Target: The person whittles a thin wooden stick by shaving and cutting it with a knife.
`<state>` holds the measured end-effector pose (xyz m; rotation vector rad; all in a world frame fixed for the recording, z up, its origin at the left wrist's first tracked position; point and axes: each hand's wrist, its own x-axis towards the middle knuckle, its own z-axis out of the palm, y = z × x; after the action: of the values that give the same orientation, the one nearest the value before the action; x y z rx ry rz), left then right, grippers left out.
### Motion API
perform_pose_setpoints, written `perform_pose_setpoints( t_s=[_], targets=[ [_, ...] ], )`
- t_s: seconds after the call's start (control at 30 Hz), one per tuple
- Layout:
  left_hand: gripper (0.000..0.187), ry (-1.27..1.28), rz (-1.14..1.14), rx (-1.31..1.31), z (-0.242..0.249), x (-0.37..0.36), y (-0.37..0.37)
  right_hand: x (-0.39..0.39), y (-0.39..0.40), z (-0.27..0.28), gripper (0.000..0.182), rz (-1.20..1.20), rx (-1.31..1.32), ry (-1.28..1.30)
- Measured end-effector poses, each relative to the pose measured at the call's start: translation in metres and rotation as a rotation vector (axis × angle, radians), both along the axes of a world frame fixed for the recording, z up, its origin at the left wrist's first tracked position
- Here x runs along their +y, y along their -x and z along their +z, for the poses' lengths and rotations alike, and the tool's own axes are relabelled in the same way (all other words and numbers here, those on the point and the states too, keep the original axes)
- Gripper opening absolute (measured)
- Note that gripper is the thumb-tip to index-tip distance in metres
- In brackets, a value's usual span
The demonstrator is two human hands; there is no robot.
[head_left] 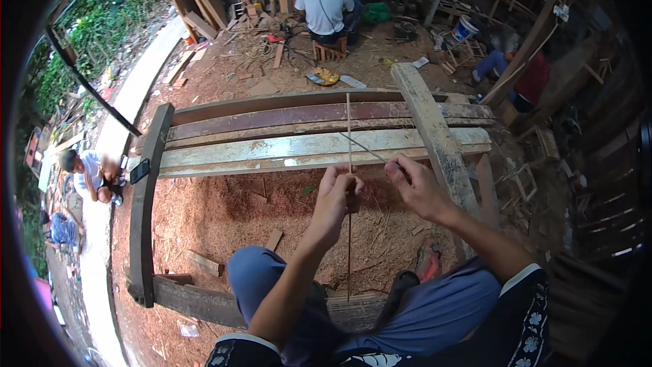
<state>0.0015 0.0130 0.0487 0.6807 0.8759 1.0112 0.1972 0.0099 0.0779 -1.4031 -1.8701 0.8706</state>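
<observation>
My left hand [336, 198] is closed around a long thin wooden stick [350, 251], which runs nearly upright in view from above the bench boards down toward my lap. My right hand [415, 189] pinches a slim dark rod [363, 146]. That rod slants up to the left, and its far end overlaps the stick above my left hand. Both hands are in front of a pale, worn bench board [292, 149]. What kind of thing the dark rod is, I cannot tell.
A wooden frame surrounds me, with a left beam [148, 197] and a right beam [435, 129]. A phone [140, 170] rests on the left beam. Wood shavings [197, 224] cover the ground. One person [324, 7] sits ahead, another [92, 173] at the left, another [530, 75] at the right.
</observation>
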Motion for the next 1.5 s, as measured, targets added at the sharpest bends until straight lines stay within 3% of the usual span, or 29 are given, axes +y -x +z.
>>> perform_pose_setpoints(
  t_s=[0.13,0.27,0.4,0.57,0.7,0.83,0.97,1.17,1.27,1.5],
  targets=[
    [0.020,-0.056,0.004,-0.016,0.012,-0.010,-0.014,0.014,-0.022,-0.018,0.043,0.090,0.051,-0.012],
    [0.022,-0.036,0.094,0.081,0.018,-0.015,-0.042,0.023,-0.039,-0.019,0.040,0.143,0.038,-0.195],
    [0.020,-0.034,0.192,-0.145,0.011,-0.026,-0.075,0.036,-0.051,-0.024,0.040,0.103,0.040,-0.272],
    [0.030,-0.005,0.268,-0.240,-0.008,-0.034,-0.091,0.043,-0.051,-0.031,0.044,0.111,0.043,-0.273],
    [0.033,0.011,0.268,-0.164,-0.040,-0.040,-0.075,0.029,-0.037,-0.043,0.042,0.177,-0.013,-0.216],
    [0.020,0.111,0.237,-0.294,-0.064,-0.057,-0.062,0.019,-0.024,-0.062,0.038,0.282,-0.098,-0.150],
    [0.019,0.320,0.231,-0.463,-0.081,-0.065,-0.050,0.003,-0.020,-0.068,0.036,0.386,-0.225,-0.174],
    [0.029,0.347,0.108,-0.591,-0.110,-0.067,-0.033,-0.010,-0.022,-0.089,0.035,0.423,-0.290,-0.093],
    [0.028,0.349,0.069,-0.624,-0.109,-0.066,-0.036,-0.020,-0.023,-0.096,0.034,0.316,-0.259,-0.137],
    [0.028,0.290,0.058,-0.584,-0.107,-0.073,-0.038,-0.020,-0.028,-0.099,0.035,0.392,-0.218,-0.284]
  ],
)
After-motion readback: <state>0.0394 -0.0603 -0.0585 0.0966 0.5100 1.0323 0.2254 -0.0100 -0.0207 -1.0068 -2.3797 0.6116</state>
